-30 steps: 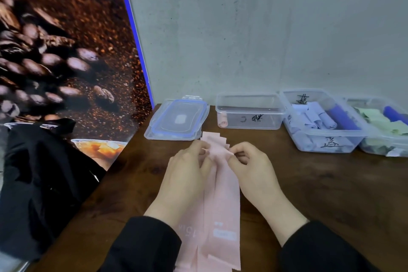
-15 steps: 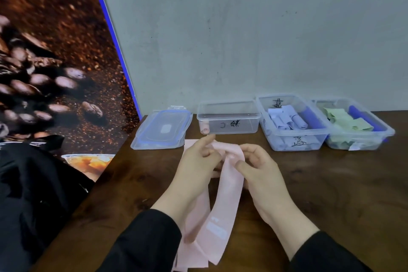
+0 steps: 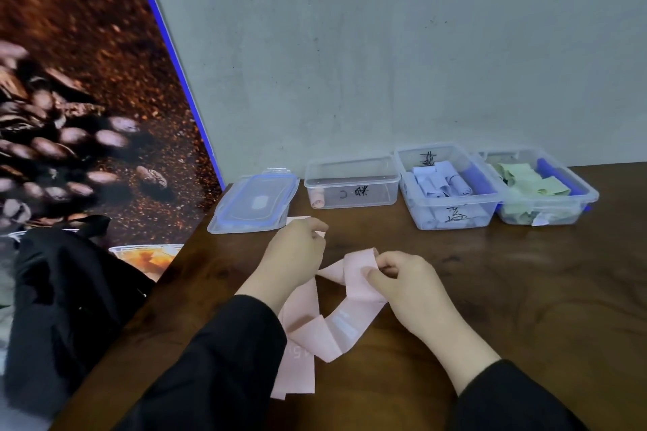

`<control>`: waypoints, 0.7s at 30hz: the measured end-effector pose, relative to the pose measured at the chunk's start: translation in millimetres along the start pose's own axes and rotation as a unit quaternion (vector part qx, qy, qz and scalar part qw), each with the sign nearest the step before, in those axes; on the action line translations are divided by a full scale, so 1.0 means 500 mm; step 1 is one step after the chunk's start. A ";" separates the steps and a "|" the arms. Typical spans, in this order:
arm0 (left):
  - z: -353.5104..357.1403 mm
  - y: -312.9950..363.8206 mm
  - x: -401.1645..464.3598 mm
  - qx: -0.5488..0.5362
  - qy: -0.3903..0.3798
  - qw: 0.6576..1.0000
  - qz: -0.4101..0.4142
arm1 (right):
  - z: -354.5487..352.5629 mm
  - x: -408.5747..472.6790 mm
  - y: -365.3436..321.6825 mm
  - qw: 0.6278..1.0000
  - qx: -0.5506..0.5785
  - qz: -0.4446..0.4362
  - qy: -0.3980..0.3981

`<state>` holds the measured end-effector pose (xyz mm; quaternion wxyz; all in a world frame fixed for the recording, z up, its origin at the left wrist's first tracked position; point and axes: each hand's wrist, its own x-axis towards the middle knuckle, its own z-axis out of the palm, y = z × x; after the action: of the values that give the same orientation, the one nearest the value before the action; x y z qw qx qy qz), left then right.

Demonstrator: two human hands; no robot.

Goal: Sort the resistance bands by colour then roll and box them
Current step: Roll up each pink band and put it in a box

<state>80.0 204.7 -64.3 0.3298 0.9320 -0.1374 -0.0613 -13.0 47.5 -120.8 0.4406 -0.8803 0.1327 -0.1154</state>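
Two hands have drawn apart since a moment ago: the right hand (image 3: 408,285) pinches one pink band (image 3: 353,304) lifted off the pile, fingers curled round its end, while the left hand (image 3: 297,252) grips the remaining pink bands (image 3: 297,311) on the surface (image 3: 525,308). Rolling likely comes next. Behind stand the nearly empty box (image 3: 352,182) holding one pink roll (image 3: 318,198), a lid (image 3: 255,201), and two fuller boxes; nothing blocks the way.

My left hand (image 3: 297,252) covers the pink bands (image 3: 301,311) under it, so I can't count them. The handwriting on the boxes (image 3: 352,182) is too small to read. Both sleeves run off the bottom edge.
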 end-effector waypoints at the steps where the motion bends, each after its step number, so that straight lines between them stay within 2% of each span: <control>1: -0.004 0.000 0.000 0.013 -0.014 1.000 0.009 | -0.002 -0.001 0.001 1.000 -0.004 -0.010 -0.001; 5: -0.014 -0.013 -0.006 -0.012 -0.099 0.994 0.052 | -0.011 -0.005 0.007 0.999 0.040 -0.028 0.006; 11: 0.004 -0.019 -0.004 -0.022 -0.156 0.985 0.068 | -0.025 -0.010 -0.004 0.988 0.138 -0.064 -0.004; 16: 0.030 -0.007 -0.007 0.013 -0.093 0.994 0.064 | -0.042 -0.017 -0.001 0.979 0.181 -0.086 -0.040; 21: 0.040 0.002 -0.017 -0.071 -0.119 0.990 0.036 | -0.053 -0.028 0.003 0.974 0.170 -0.124 -0.085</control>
<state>67.5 194.5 -78.9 0.3783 0.8869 -0.2040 -0.1692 -34.6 31.5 -107.7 0.5753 -0.8090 -0.0373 -0.1148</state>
